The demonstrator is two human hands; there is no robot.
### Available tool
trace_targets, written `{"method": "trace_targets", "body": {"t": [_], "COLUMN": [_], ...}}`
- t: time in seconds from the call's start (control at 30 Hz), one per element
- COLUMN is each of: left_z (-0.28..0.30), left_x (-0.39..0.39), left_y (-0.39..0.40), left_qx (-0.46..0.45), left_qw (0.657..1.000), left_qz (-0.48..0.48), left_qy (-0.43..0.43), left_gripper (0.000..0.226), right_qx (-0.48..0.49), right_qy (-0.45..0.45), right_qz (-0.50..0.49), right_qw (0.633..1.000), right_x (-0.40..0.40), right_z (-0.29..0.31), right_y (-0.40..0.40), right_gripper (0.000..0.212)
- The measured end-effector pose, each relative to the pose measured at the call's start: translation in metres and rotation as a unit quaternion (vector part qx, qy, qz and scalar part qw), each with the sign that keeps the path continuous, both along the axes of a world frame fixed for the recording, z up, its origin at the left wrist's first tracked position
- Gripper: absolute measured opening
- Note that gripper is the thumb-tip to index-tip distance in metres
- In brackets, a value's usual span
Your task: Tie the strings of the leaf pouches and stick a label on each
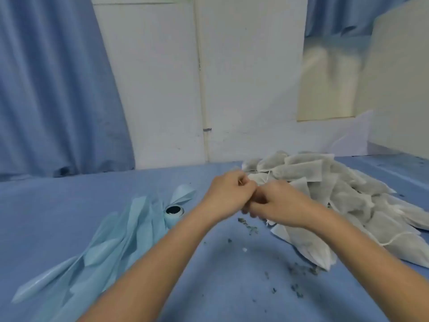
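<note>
A heap of several white mesh leaf pouches [336, 191] lies on the blue table at the right, with thin white strings trailing from them. My left hand [226, 195] and my right hand [279, 205] meet in front of the heap, fingers curled and touching each other. Both pinch the white string [267, 178] of a pouch at the heap's near-left edge. The pouch being worked is mostly hidden behind my hands. A fan of light blue label strips [111, 242] lies at the left.
A small light blue round container [173, 213] stands between the strips and my left forearm. Loose dried leaf bits [297, 273] are scattered on the blue table cover [58, 205]. Blue curtains and a white wall stand behind the table.
</note>
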State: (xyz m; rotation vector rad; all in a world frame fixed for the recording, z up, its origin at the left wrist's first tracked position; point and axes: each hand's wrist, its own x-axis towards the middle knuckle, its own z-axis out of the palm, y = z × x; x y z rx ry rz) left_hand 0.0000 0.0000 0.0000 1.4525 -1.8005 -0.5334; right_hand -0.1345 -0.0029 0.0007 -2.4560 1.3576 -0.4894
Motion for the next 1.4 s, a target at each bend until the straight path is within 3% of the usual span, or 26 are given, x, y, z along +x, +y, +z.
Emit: {"method": "trace_targets", "body": {"t": [0.13, 0.3, 0.5, 0.7, 0.77, 0.83, 0.87, 0.93, 1.03, 1.17, 1.3, 1.4], "left_z": [0.011, -0.02, -0.057, -0.073, -0.071, -0.067, -0.065, -0.064, -0.062, -0.049, -0.037, -0.034], "left_x": [-0.019, -0.024, -0.029, -0.033, -0.032, -0.032, -0.032, -0.032, -0.028, -0.013, 0.016, 0.03], "left_y": [-0.058, -0.128, -0.178, -0.191, -0.185, -0.174, -0.168, -0.155, -0.142, -0.133, -0.119, -0.107], "left_qx": [0.032, 0.079, 0.11, 0.044, 0.003, -0.031, -0.043, -0.06, -0.076, -0.065, -0.163, -0.192], "left_qw": [0.999, 0.986, 0.985, 0.985, 0.986, 0.987, 0.989, 0.993, 0.994, 0.996, 0.979, 0.977], "left_qz": [0.039, 0.094, 0.123, 0.166, 0.161, 0.14, 0.124, 0.095, 0.076, 0.06, 0.119, 0.031], "left_qy": [-0.01, -0.112, -0.057, 0.017, 0.049, 0.066, 0.061, 0.025, -0.009, 0.0, -0.003, -0.09], "left_gripper": [0.012, 0.026, 0.039, 0.026, 0.025, 0.021, 0.02, 0.017, 0.015, 0.017, 0.015, 0.055], "right_qx": [-0.052, -0.045, 0.002, 0.057, 0.127, 0.229, 0.259, 0.271, 0.257, 0.185, 0.194, 0.211], "right_qy": [0.002, -0.044, -0.049, -0.11, -0.215, -0.361, -0.404, -0.428, -0.422, -0.332, -0.306, -0.238], "right_qz": [-0.085, -0.127, -0.145, -0.181, -0.191, -0.183, -0.177, -0.172, -0.161, -0.12, -0.045, 0.01], "right_qw": [0.995, 0.99, 0.988, 0.976, 0.949, 0.885, 0.859, 0.845, 0.854, 0.917, 0.931, 0.948], "right_x": [-0.015, -0.032, -0.028, -0.019, -0.015, -0.007, -0.004, 0.0, 0.005, 0.006, 0.002, 0.005], "right_z": [0.013, -0.002, -0.03, -0.054, -0.058, -0.056, -0.055, -0.051, -0.043, -0.032, -0.015, -0.004], "right_y": [-0.071, -0.131, -0.161, -0.177, -0.183, -0.184, -0.184, -0.184, -0.182, -0.173, -0.151, -0.134], "right_gripper": [0.023, 0.024, 0.028, 0.035, 0.035, 0.033, 0.035, 0.037, 0.034, 0.03, 0.027, 0.029]}}
